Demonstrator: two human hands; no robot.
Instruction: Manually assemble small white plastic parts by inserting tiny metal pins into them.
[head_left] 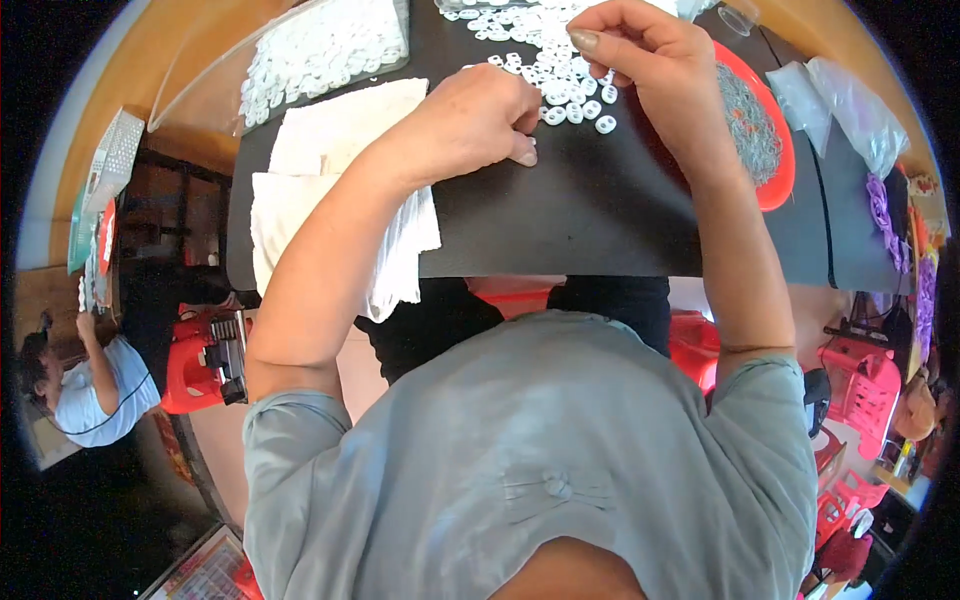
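Observation:
Many small white oval pieces with two holes (575, 112) lie loose on the dark table (580, 220), spreading toward its far side. At the left edge of this pile, my left hand (475, 115) is closed with its fingers curled down and its thumb low near the tabletop. Whatever it may hold is hidden. Over the right side of the pile hangs my right hand (650, 55), thumb and forefinger brought together. Anything between them is too small to make out. Beside my right wrist sits a red plate (783, 165) heaped with thin grey metal pieces (745, 125).
A clear tray (395, 30) full of white pieces stands at the far left. White cloths (300, 205) hang over the table's near edge. Clear plastic bags (850, 110) lie at the right. Another person (105, 390) sits at far left; red chairs (860, 395) stand at right.

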